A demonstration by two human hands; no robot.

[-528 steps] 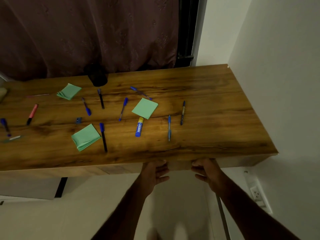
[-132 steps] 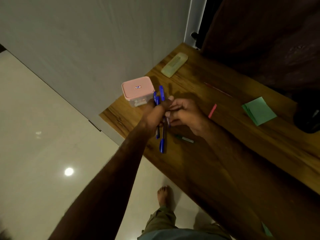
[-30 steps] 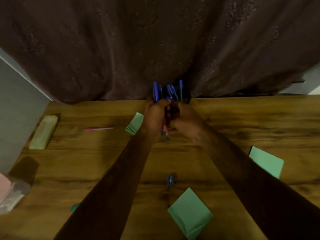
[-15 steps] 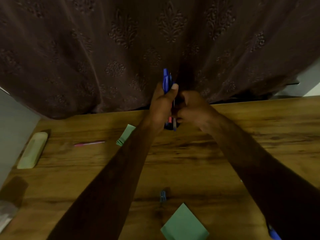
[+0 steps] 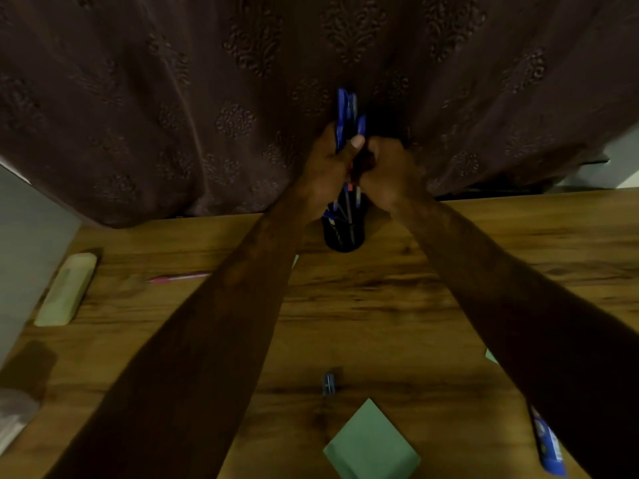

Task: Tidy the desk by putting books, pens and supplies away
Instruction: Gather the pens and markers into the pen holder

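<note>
1. The wooden desk fills the lower part of the view, with a dark patterned curtain hanging behind its far edge. The black pen cup standing at that far edge serves as the landmark for everything below.
2. A second ago both hands were low at the desk edge. Now they are raised directly above the pen cup, and the pen tips hang into its mouth.
3. The left hand is closed around the bundle of pens, mostly blue, whose caps stick up past the thumb. The right hand is curled against the bundle's other side; whether it actually grips a pen I cannot tell.
4. I judge that the collected pens are about to be dropped in, so that part of the tidying is close to done.
5. Loose supplies remain:
   - a pale green case far to the cup's left
   - a green note pad well in front of the cup
   - a blue glue stick in front and to the right
   - a pink pen to the left
   - a small blue item in front, too small to identify
6. The glue stick carries label print, but it is too blurred to read. No other writing shows.
</note>
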